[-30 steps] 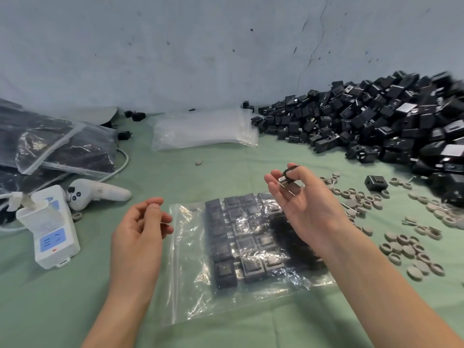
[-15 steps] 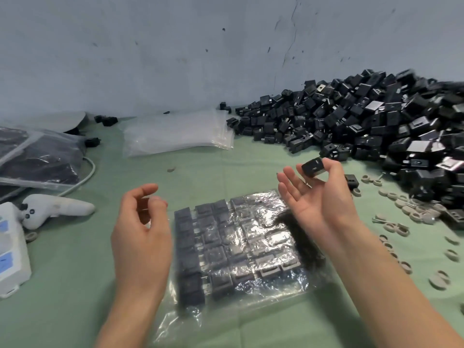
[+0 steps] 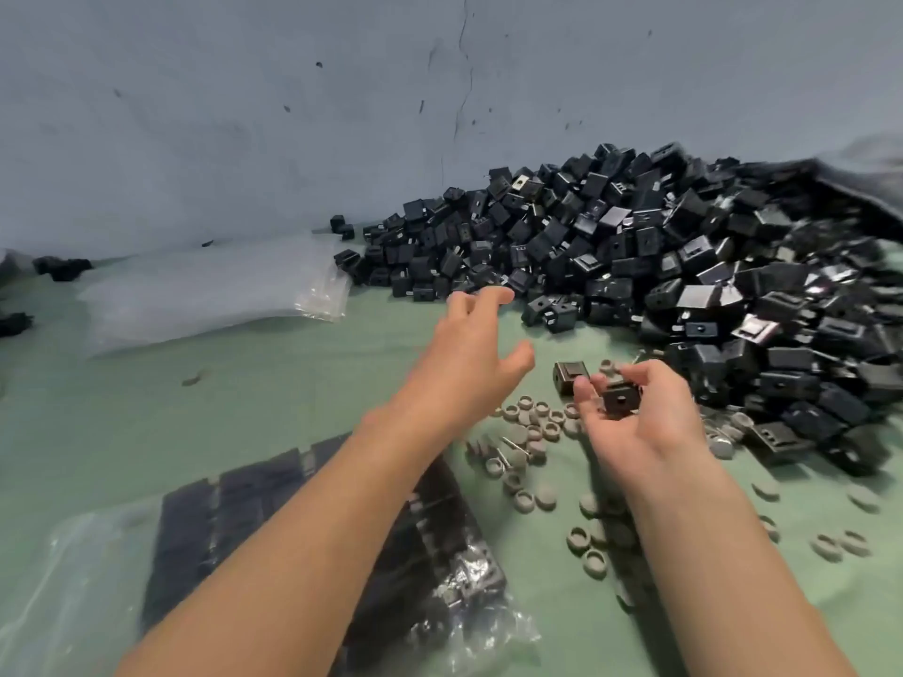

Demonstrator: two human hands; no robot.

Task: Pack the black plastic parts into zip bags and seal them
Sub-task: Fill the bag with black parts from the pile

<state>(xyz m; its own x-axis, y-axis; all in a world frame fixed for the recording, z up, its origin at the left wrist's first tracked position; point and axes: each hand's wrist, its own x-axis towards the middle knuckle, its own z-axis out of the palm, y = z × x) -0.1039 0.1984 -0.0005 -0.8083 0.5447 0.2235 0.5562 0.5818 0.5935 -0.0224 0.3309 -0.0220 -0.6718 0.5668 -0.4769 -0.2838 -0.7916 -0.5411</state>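
Observation:
A big heap of black plastic parts (image 3: 659, 271) fills the right and back of the green table. My left hand (image 3: 469, 354) stretches forward toward the heap's near edge, fingers spread and holding nothing. My right hand (image 3: 640, 412) is palm-up near the heap and pinches one black part (image 3: 619, 400) between thumb and fingers. Another loose black part (image 3: 569, 377) lies just left of it on the table. A clear zip bag (image 3: 303, 544) packed with rows of black parts lies at the lower left, partly under my left forearm.
A stack of empty clear zip bags (image 3: 210, 295) lies at the back left by the grey wall. Several small grey rings and caps (image 3: 532, 447) are scattered on the green cloth between my hands and the heap. A few stray black parts (image 3: 61, 267) sit far left.
The view swung right toward the heap. My left hand left the bag and reached forward toward the heap. My right hand still holds a black part and moved lower right.

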